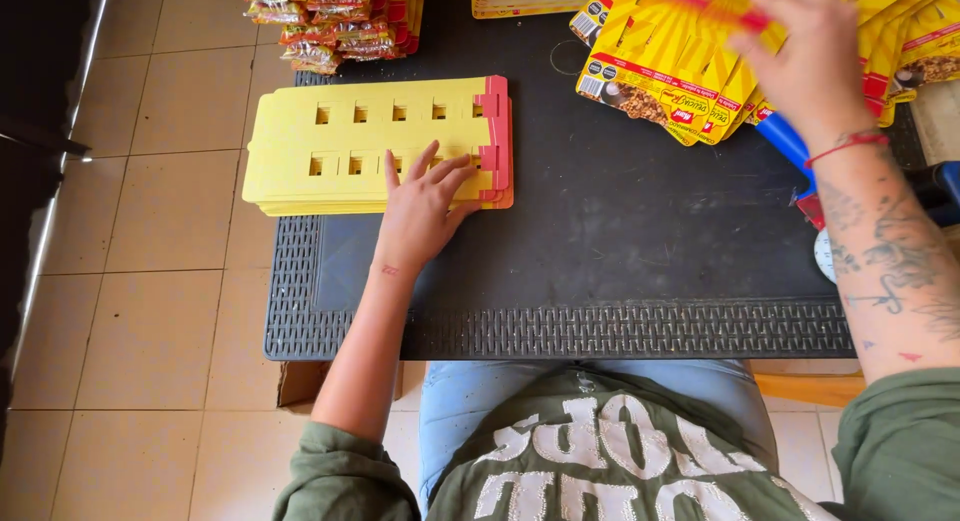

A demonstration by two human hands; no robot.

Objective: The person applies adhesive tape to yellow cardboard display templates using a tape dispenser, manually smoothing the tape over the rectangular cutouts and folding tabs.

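My left hand (422,209) lies flat, fingers spread, on a stack of yellow die-cut cardboard sheets (340,146) with small square holes and a red strip along the right edge. The stack rests on the left part of a black ribbed mat (600,251) and overhangs its left side. My right hand (805,56) reaches up to a fanned pile of flat yellow printed cartons (660,76) at the top right, its fingers on them; the hand is motion-blurred, so its grip is unclear.
Packets of snacks (325,21) are stacked at the top left of the mat. A blue and red tool (790,146) lies under my right forearm. A tiled floor (150,281) lies to the left; a wooden edge (810,386) shows below the mat.
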